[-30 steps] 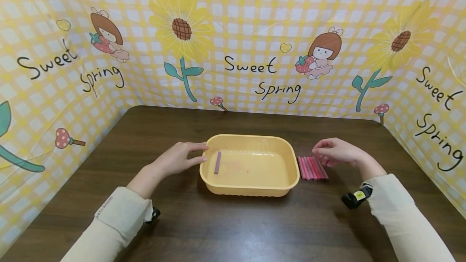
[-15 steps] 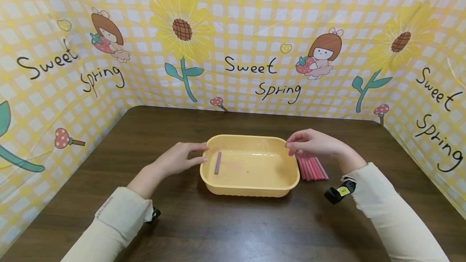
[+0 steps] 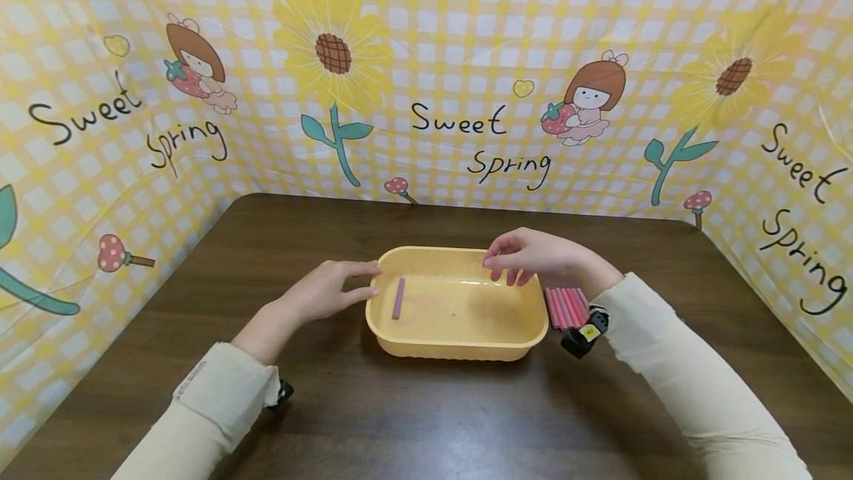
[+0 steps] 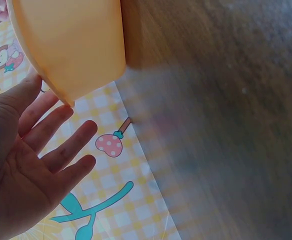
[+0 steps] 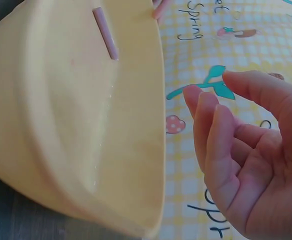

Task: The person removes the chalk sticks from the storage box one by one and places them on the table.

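My left hand (image 3: 326, 291) touches the left rim of a yellow plastic basin (image 3: 460, 350), thumb and fingers extended. In the left wrist view its fingertips (image 4: 63, 112) meet the basin's edge, and the other fingers are spread. My right hand (image 3: 533, 254) hovers over the basin's back right part. Its fingers are loosely bent with nothing between them, as the right wrist view shows a gap between thumb and fingertips (image 5: 192, 92). Inside the basin, near its left end, lies one slim mauve stick (image 3: 398, 298), perhaps chalk or pastel.
Right of the basin, a row of several pink, red and mauve sticks (image 3: 565, 307) lies side by side, partly hidden by the right wrist's black strap device (image 3: 585, 332). A dark wooden table (image 3: 426, 421) carries everything. Yellow checked cloth (image 3: 460, 58) rises behind and at both sides.
My right hand has moved left, from over the row of sticks, across the basin's right rim to above its inside. The left hand, the basin and the mauve stick have stayed put.
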`<state>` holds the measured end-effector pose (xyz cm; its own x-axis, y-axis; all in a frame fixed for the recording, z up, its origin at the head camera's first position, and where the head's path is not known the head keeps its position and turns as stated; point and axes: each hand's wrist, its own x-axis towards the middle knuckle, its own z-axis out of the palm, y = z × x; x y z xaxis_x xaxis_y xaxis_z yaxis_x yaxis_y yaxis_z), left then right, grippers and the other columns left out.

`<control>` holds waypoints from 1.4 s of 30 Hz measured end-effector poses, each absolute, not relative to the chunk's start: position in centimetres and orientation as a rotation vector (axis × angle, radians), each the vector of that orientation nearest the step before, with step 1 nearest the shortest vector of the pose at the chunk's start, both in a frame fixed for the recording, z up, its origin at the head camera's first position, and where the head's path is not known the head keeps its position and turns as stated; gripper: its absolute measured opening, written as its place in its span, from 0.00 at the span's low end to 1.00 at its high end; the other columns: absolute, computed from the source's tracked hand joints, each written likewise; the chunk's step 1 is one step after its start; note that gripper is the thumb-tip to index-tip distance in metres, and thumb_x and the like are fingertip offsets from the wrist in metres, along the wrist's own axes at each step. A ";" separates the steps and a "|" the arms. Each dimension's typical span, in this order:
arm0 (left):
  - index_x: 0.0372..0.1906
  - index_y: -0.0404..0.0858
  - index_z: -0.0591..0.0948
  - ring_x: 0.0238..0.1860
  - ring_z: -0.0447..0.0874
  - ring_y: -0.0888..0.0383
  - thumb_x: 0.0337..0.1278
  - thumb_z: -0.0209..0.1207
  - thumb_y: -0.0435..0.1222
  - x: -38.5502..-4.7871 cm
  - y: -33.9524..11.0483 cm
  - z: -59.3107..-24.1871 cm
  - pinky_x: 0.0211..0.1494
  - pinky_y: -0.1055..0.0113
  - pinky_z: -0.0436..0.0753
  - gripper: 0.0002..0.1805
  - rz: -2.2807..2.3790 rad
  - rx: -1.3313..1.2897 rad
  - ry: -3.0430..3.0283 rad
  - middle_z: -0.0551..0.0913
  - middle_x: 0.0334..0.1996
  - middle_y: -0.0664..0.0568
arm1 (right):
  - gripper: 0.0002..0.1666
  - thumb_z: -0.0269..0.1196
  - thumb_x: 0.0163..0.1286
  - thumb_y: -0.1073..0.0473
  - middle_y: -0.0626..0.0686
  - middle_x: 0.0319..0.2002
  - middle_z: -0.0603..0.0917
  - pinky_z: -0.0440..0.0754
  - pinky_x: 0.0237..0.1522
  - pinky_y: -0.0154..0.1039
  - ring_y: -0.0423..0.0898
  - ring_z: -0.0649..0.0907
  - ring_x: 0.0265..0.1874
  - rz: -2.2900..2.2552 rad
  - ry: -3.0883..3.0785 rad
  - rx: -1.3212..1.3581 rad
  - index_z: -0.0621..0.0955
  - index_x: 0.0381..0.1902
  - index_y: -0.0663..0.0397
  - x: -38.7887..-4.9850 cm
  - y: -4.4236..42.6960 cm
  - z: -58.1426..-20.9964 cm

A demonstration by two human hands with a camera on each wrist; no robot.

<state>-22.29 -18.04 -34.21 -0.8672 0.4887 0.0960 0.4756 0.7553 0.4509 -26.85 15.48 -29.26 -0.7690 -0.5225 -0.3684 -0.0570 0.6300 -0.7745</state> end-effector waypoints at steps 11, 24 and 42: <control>0.59 0.36 0.76 0.62 0.73 0.45 0.60 0.59 0.42 -22.3 -18.0 -34.2 0.63 0.48 0.73 0.24 0.739 0.803 2.913 0.74 0.61 0.44 | 0.21 0.58 0.67 0.51 0.58 0.39 0.85 0.82 0.32 0.33 0.41 0.81 0.27 -0.872 2.253 -0.604 0.77 0.49 0.61 -28.5 12.6 -29.5; 0.59 0.37 0.76 0.62 0.73 0.45 0.59 0.59 0.42 -22.3 -18.0 -34.1 0.63 0.49 0.73 0.24 0.735 0.801 2.915 0.74 0.61 0.44 | 0.19 0.58 0.67 0.50 0.53 0.37 0.85 0.83 0.33 0.33 0.40 0.81 0.27 -0.747 2.212 -0.640 0.78 0.48 0.59 -30.1 9.7 -30.8; 0.59 0.37 0.76 0.62 0.73 0.46 0.59 0.59 0.42 -22.3 -18.0 -34.1 0.64 0.49 0.72 0.24 0.740 0.793 2.919 0.75 0.60 0.44 | 0.17 0.57 0.67 0.50 0.52 0.37 0.84 0.80 0.31 0.29 0.38 0.79 0.26 -0.687 2.151 -0.671 0.80 0.45 0.56 -31.3 6.2 -33.6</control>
